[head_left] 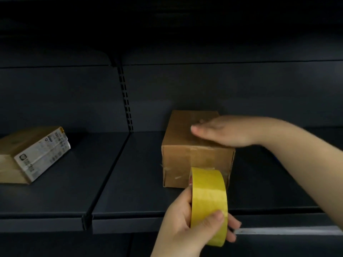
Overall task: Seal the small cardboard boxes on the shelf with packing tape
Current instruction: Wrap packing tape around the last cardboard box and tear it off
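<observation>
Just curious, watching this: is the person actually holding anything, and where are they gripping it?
The left hand grips the yellow tape roll around its rim, thumb on the outer face. The right hand lies flat on the cardboard box, holding nothing.

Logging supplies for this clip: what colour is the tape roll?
Yellow. The tape roll, gripped in the left hand, shows best in the head view.

Two cardboard boxes sit on the shelf (130, 182): one brown box (193, 160) in the middle, one labelled box (31, 154) at the left. One roll of yellow tape (209, 204). Two hands.
</observation>
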{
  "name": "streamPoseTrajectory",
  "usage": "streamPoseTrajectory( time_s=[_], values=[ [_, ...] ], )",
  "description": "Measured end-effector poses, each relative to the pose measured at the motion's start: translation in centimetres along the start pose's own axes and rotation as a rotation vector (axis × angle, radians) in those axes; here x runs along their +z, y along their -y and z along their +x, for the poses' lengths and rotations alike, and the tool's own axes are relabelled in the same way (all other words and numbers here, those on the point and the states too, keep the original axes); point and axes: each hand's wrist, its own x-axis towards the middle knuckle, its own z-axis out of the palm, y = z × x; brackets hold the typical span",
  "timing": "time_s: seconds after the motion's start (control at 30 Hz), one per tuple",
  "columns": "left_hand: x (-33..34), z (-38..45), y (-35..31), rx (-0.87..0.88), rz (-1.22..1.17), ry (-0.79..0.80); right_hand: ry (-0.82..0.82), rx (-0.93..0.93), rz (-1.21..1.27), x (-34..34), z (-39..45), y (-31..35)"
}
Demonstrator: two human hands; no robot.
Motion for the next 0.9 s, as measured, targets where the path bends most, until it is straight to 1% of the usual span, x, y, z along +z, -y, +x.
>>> streamPoseTrajectory(
  time_s=[0.07, 0.1, 0.2, 0.27, 0.3, 0.4, 0.47, 0.53, 0.57, 0.6, 0.67, 0.73, 0.83, 0.9],
  values=[
    [-0.1, 0.0, -0.2, 0.003, 0.022, 0.000, 0.020, 0.005, -0.166, 1.3, 0.9, 0.0],
    [0.0, 0.3, -0.5, 0.003, 0.050, 0.007, 0.009, 0.023, -0.198, 1.5, 1.5, -0.1],
    [-0.8, 2.0, -0.4, -0.024, 0.078, -0.045, 0.008, 0.064, -0.230, 0.9, 3.0, -0.5],
    [-1.6, 3.2, -0.3, -0.080, 0.043, -0.070, 0.011, 0.052, -0.254, 0.7, 3.9, -0.8],
    [-1.8, 3.7, -0.4, -0.106, 0.019, -0.052, 0.010, 0.044, -0.250, 0.6, 4.3, -0.9],
    [-3.0, 4.5, -0.9, -0.121, 0.058, -0.093, 0.006, 0.031, -0.235, 0.6, 5.0, -1.2],
    [-4.0, 5.3, -1.1, -0.109, 0.164, -0.154, -0.001, 0.019, -0.257, 0.5, 5.3, -1.4],
    [-5.1, 6.3, -1.5, -0.102, 0.410, -0.187, 0.000, 0.002, -0.279, 0.7, 5.4, -1.6],
    [-5.5, 6.6, -1.9, -0.124, 0.503, -0.186, 0.000, -0.001, -0.277, 0.7, 5.4, -1.6],
    [-5.9, 7.0, -2.1, -0.138, 0.545, -0.149, -0.002, -0.001, -0.271, 0.7, 5.4, -1.6],
    [-6.3, 7.4, -2.2, -0.157, 0.567, -0.049, -0.005, -0.002, -0.261, 0.8, 5.3, -1.7],
    [-6.3, 7.5, -1.9, -0.152, 0.556, 0.013, -0.014, -0.004, -0.237, 1.0, 5.3, -1.9],
    [-6.1, 7.6, -1.5, -0.118, 0.519, 0.029, -0.043, 0.003, -0.088, 1.1, 5.3, -2.3],
    [-5.8, 7.6, -1.4, -0.112, 0.556, 0.028, -0.047, 0.010, 0.008, 1.0, 5.3, -2.4]
  ],
)
